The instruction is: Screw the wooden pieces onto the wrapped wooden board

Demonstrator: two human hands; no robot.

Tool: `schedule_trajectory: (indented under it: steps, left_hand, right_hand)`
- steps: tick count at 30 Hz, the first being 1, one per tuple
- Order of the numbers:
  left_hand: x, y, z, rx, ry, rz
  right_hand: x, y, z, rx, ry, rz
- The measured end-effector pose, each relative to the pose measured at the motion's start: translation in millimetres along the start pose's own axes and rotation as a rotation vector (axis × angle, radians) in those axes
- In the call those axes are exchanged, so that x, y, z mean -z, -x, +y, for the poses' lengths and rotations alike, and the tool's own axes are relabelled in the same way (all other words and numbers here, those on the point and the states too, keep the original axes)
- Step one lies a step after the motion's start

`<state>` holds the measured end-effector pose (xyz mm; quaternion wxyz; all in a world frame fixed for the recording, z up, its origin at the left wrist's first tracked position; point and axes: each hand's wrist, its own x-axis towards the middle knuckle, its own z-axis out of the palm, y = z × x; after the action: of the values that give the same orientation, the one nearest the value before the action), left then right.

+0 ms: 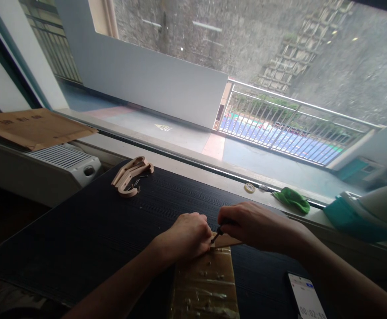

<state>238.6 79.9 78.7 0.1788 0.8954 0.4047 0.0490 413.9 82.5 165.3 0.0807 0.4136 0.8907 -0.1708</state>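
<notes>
My right hand (246, 223) is wrapped round the dark handle of a screwdriver (218, 232). The tool slants down to the left, its tip at a flat, light wooden piece (228, 241). Closed at the left end of that wood, my left hand (188, 235) grips it against a box wrapped in brown tape (207, 288). My fingers hide part of the wood, and whether a screw sits under the tip is too small to tell. Farther back on the left lie curved wooden pieces (127, 177) with several loose screws (135, 182) beside them.
A phone (304, 290) showing a timer lies right of the box on the black table (80, 230). Along the windowsill are a tape roll (249, 188), a green cloth (292, 200) and a teal container (349, 217). A brown envelope (36, 127) rests on the white radiator (70, 160).
</notes>
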Motion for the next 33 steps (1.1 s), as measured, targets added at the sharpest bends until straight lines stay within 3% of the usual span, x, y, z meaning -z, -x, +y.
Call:
schedule_trajectory:
  steps: [5, 11, 19, 28, 33]
  left_hand:
    - [1.5, 0.6, 1.0, 0.004, -0.01, -0.013]
    - [-1.2, 1.5, -0.1, -0.023, -0.004, 0.022]
    - [0.7, 1.3, 0.6, 0.006, 0.055, 0.009]
    - [0.2, 2.5, 0.0, -0.005, 0.03, 0.018]
    - [-0.4, 1.9, -0.2, 0.003, 0.054, 0.008]
  right_hand:
    - [2.5, 4.8, -4.1, -0.008, 0.028, 0.04]
    - [10.3, 4.3, -9.7, 0.082, 0.042, -0.016]
    - [-0.5, 0.9, 2.4, 0.025, -0.014, 0.028]
    - [12.0, 2.5, -8.2, 0.07, 0.043, 0.011]
    - [6.8, -0.2, -4.7, 0.063, 0.006, 0.029]
